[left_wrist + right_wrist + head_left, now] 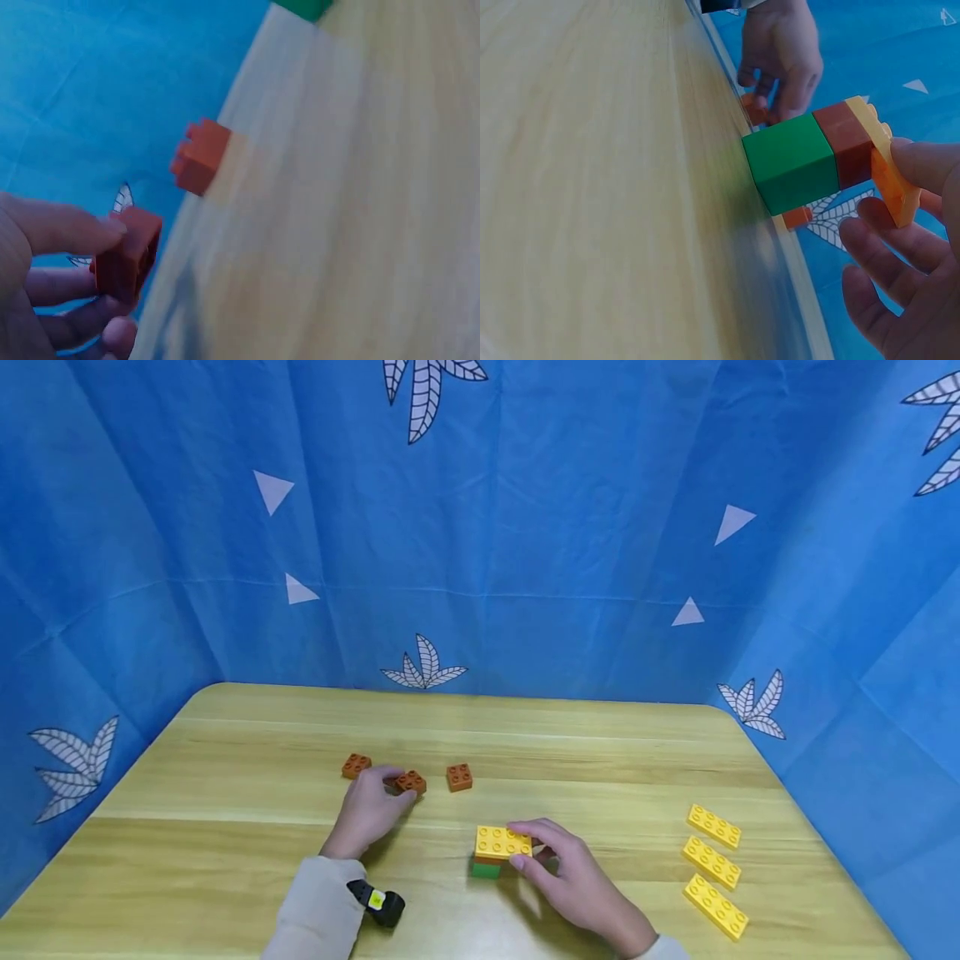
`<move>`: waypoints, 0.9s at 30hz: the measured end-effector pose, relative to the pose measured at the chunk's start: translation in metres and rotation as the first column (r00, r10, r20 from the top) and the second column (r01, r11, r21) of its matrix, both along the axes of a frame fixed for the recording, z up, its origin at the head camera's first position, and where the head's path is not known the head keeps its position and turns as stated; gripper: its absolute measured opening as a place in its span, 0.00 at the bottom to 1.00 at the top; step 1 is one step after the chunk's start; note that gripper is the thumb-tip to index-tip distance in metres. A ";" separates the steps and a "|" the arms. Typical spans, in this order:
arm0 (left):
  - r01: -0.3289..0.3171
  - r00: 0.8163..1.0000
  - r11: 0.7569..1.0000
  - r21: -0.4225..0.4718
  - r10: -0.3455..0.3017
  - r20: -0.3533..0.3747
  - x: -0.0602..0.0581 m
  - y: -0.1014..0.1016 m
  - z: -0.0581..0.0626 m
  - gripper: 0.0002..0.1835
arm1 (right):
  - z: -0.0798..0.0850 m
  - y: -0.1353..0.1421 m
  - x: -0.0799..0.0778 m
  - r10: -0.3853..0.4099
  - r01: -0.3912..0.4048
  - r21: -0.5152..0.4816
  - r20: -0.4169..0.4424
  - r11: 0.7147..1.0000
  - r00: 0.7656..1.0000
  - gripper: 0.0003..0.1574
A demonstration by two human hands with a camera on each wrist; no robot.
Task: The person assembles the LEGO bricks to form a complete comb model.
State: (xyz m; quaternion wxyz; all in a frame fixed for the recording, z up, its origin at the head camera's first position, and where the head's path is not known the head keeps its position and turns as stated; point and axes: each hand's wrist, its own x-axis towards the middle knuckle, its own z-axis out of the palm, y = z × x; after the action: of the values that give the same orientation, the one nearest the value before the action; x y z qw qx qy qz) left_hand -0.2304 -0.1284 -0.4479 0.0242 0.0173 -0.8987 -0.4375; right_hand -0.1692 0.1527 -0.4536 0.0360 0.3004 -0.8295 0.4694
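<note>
My left hand [371, 811] pinches a small reddish-brown toy brick [410, 782] between thumb and fingers. In the left wrist view this brick is tilted and its hollow underside partly shows, raised off the table. My right hand [573, 878] grips the right end of a long yellow brick [495, 842] with thumb and forefinger. That yellow brick tops a stack: a brown brick [843, 144] sits under it and a green block [793, 163] at the bottom. The yellow one overhangs the stack toward my right hand. The stack stands upright on the table.
Two more reddish-brown bricks, one at left [356, 766] and one at right [460, 777], lie either side of my left hand's brick. Three yellow bricks [712, 862] lie in a column at the table's right. A blue patterned curtain [495, 527] encloses the wooden table [225, 860].
</note>
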 end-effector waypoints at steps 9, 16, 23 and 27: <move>0.316 0.948 0.931 0.182 -0.302 -0.101 0.022 0.021 0.035 0.21 | 0.000 0.003 0.000 -0.010 0.010 0.011 0.036 1.000 0.999 0.22; 0.482 0.872 0.871 0.097 -0.466 -0.151 0.035 0.036 0.044 0.20 | -0.001 0.004 -0.002 -0.002 0.001 0.010 0.015 1.000 1.000 0.23; 0.532 0.845 0.839 0.115 -0.517 -0.139 0.038 0.043 0.040 0.19 | -0.002 0.003 -0.002 -0.014 0.014 0.023 0.025 1.000 1.000 0.22; 0.560 0.828 0.819 0.124 -0.547 -0.127 0.039 0.046 0.037 0.19 | -0.004 0.003 -0.002 -0.014 0.013 0.019 0.016 1.000 1.000 0.23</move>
State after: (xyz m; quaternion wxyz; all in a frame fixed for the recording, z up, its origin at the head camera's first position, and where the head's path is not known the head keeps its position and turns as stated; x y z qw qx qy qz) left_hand -0.1913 -0.0821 -0.4105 -0.0668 -0.2614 -0.8259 -0.4951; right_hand -0.1714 0.1561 -0.4575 0.0297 0.2914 -0.8361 0.4638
